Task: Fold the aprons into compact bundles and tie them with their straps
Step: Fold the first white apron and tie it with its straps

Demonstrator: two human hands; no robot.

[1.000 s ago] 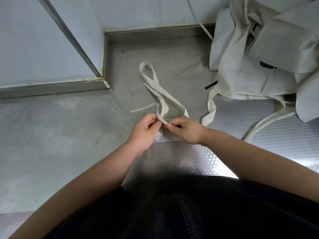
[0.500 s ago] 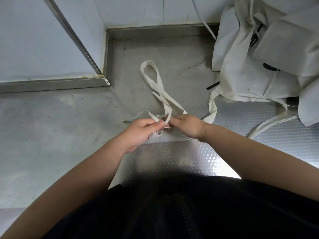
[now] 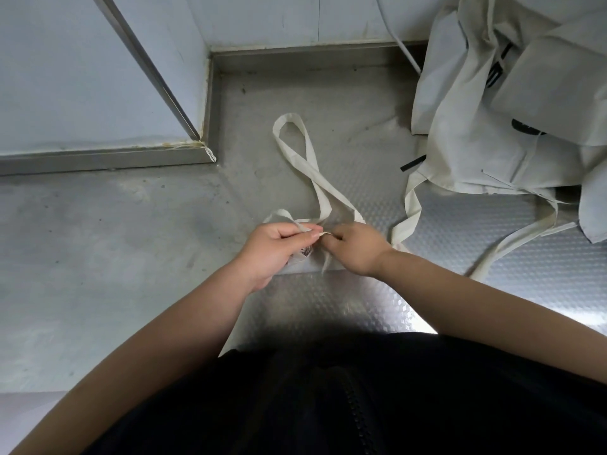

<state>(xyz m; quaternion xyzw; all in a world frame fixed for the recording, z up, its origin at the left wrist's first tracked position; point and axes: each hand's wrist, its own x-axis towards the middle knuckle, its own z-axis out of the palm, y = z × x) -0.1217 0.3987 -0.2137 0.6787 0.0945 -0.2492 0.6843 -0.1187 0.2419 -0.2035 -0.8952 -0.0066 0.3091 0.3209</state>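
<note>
Item in work: one folded apron bundle (image 3: 312,262), lying on the metal desk (image 3: 131,257) directly under both hands and mostly hidden by them.

Hands: the left hand (image 3: 274,246) and the right hand (image 3: 356,249) are meeting over the bundle. The left fingers (image 3: 305,231) are pinching the strap (image 3: 310,165) against the thumb; the right fingers (image 3: 331,239) are curling round the same strap where the two hands touch.

Risks, as judged:
- The thin strap is likely slipping out of so small a pinch, leaving the knot slack.
- The bundle is lying unpressed, so a pull may be opening its folds.
- A trailing strap (image 3: 410,208) from the heap is lying just beside the right wrist and may get caught in the tie.

Count: hands, two; bundle, one; long strap loop beyond the hands, one; heap of unfolded aprons (image 3: 486,133), one, number of aprons within not readable; straps trailing from it, at least two.
</note>
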